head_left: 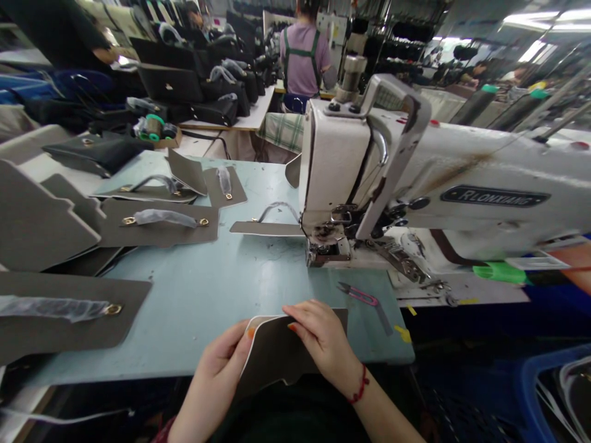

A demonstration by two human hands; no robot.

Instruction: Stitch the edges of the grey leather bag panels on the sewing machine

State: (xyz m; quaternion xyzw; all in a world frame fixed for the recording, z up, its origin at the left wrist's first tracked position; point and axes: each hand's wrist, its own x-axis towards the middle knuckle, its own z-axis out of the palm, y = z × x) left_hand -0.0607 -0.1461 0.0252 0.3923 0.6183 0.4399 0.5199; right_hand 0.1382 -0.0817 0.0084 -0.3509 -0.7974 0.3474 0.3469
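Observation:
A dark grey-brown bag panel (274, 357) with a pale edge is held between my two hands at the table's front edge. My left hand (219, 366) pinches its left edge, thumb on the near face. My right hand (321, 338), with a red bracelet at the wrist, grips the upper edge, thumb and fingers closed on it. The panel looks slightly bent, and its lower part hangs over the table edge. Just beyond my right hand lie pink-handled thread snips (360, 295). The white sewing machine (332, 166) stands ahead to the right.
Panels with wrapped handles lie at left, such as one grey panel (159, 237); another handled panel (268, 229) is near the machine head. The blue-green tabletop (217, 307) ends in front of me. A blue bin (530, 381) stands low right. Black bags (170, 83) and people are beyond.

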